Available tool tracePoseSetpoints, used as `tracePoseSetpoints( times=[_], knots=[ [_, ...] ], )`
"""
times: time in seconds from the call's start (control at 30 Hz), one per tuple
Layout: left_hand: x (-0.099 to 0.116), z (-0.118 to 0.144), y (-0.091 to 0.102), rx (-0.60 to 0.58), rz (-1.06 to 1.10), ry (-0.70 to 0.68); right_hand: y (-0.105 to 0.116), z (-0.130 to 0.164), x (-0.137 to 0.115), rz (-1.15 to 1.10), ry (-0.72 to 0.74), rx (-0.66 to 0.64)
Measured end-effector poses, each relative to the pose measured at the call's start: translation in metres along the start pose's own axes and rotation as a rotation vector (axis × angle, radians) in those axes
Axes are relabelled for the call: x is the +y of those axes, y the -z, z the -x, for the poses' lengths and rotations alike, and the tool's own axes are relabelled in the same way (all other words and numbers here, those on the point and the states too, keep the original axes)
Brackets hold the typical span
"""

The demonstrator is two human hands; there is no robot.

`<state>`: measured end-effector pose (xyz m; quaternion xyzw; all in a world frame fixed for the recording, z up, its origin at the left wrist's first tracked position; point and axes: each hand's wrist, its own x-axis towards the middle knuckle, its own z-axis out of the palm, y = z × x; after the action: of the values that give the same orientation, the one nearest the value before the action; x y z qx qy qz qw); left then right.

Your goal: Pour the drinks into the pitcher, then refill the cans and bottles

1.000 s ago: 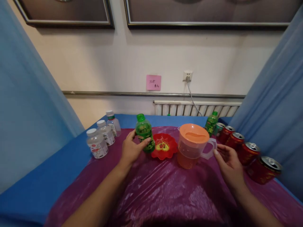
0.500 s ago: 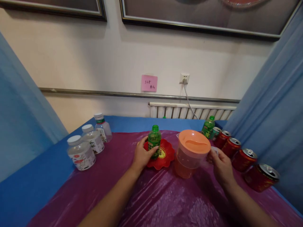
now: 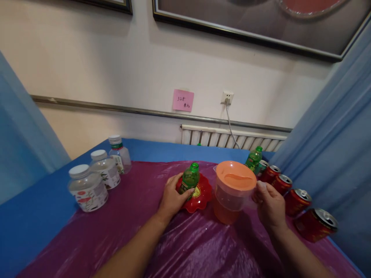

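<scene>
One green bottle is grasped by the left hand, tilted slightly at the red dish; whether its base touches cannot be told. The orange-lidded pitcher, just beside the dish, is gripped on its right side by the right hand.

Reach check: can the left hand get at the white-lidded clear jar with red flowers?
Likely not: the left hand holds a green plastic bottle, though the way to the jar looks free.

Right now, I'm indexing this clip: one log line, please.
left hand: holding green bottle at red dish | right hand: gripping orange-lidded pitcher | bottle: uncapped
</scene>
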<state>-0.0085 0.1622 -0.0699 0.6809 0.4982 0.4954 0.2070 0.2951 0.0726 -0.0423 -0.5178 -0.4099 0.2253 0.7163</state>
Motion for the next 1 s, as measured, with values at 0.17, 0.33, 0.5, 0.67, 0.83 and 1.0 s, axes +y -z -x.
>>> tracePoseSetpoints(
  times=[0.17, 0.33, 0.5, 0.67, 0.83, 1.0],
  knots=[
    [-0.001, 0.002, 0.000, 0.002, -0.019, -0.060, 0.000, -0.014, -0.015, -0.059, -0.056, 0.000],
    [-0.001, 0.002, 0.000, 0.016, -0.034, -0.146, -0.002, -0.037, -0.046, -0.004, -0.084, -0.038],
    [0.003, 0.003, 0.005, 0.006, -0.030, -0.232, -0.015, -0.054, -0.083, 0.213, -0.018, -0.129],
    [0.006, 0.005, 0.008, -0.026, -0.006, -0.226, -0.031, -0.063, -0.109, 0.331, 0.036, -0.193],
    [0.005, 0.007, 0.008, -0.031, 0.013, -0.192, -0.039, -0.072, -0.120, 0.411, 0.108, -0.300],
    [0.006, 0.007, 0.009, -0.044, 0.030, -0.166, -0.046, -0.079, -0.129, 0.504, 0.152, -0.336]
  ],
)
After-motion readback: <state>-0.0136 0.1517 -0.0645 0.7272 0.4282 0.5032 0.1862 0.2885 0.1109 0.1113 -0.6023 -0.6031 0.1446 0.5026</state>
